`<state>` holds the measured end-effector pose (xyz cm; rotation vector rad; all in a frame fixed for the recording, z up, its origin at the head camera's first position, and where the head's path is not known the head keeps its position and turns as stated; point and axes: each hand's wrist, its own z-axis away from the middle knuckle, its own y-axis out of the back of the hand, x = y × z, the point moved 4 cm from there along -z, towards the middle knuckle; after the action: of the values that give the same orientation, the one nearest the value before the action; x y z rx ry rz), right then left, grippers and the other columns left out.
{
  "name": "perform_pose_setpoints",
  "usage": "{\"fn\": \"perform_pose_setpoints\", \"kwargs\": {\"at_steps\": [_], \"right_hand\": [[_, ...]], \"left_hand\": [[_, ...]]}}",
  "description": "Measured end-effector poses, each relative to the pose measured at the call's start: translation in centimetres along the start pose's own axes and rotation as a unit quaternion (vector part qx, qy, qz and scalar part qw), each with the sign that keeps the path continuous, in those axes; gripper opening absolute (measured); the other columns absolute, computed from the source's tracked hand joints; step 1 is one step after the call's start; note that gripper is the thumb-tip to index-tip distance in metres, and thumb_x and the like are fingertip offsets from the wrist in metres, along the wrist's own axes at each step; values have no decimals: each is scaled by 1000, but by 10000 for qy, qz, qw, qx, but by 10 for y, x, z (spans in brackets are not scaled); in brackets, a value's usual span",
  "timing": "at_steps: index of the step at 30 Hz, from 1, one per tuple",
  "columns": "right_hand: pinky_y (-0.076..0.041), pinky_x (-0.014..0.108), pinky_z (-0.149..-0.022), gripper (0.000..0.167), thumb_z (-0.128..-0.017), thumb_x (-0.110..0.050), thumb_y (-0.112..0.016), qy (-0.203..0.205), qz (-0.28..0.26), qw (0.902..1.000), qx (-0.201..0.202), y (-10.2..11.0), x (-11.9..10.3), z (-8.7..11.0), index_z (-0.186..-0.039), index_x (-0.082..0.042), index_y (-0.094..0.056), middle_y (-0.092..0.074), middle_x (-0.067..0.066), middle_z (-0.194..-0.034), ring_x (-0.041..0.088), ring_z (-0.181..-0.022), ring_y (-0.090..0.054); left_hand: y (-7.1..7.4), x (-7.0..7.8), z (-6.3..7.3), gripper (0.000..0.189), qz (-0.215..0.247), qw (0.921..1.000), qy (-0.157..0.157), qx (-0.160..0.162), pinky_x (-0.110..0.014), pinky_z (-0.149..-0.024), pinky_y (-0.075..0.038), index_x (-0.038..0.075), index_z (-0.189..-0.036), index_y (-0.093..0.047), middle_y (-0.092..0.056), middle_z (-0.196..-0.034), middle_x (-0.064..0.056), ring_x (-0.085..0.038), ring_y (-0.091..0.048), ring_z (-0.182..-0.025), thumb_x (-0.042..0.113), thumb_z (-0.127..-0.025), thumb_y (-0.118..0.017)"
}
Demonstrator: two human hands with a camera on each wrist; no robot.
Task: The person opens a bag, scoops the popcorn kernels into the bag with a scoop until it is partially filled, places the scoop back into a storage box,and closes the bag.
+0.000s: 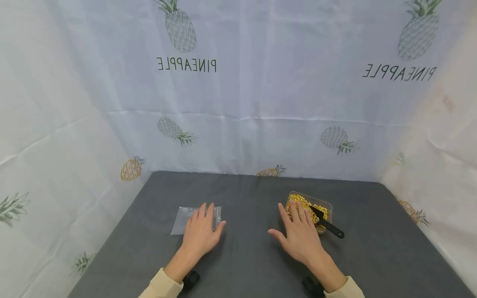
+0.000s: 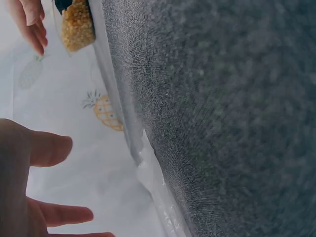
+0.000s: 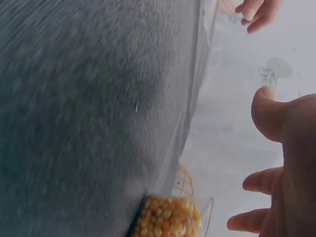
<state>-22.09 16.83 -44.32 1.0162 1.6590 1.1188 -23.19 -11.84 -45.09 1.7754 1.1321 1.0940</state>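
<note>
My left hand (image 1: 201,231) hovers with straight fingers over a clear plastic bag (image 1: 180,220) lying flat on the table; the bag's edge (image 2: 159,190) shows below the fingers in the left wrist view. On the right, my right hand (image 1: 302,239) is held with spread fingers above the near left part of a clear plastic tub (image 1: 329,205). Yellow corn kernels (image 3: 165,217) fill the tub. A small black scoop (image 1: 333,228) rests in the kernels, its handle sticking out over the right rim. Neither hand holds anything.
The dark grey tabletop (image 1: 246,265) runs back to a white curtain (image 1: 238,95) printed with pineapples. More of this cloth hangs at the left and right sides. A black strap device (image 1: 191,280) sits at the left wrist, another (image 1: 312,286) at the right.
</note>
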Motion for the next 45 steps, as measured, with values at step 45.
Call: {"fn": "perform_pose_setpoints", "kwargs": {"at_steps": [45], "right_hand": [[-49,54,-96,39,-99,-27,-68,558,-1436,9875,331,-23,-72,-55,-129,0,-66,-65,17,-125,37,-119,-60]], "left_hand": [[-14,-13,-15,62,-435,9852,1178,-1168,-62,-81,-50,-1,-121,-68,-59,-118,-24,-44,-56,-113,50,-86,-76]]}}
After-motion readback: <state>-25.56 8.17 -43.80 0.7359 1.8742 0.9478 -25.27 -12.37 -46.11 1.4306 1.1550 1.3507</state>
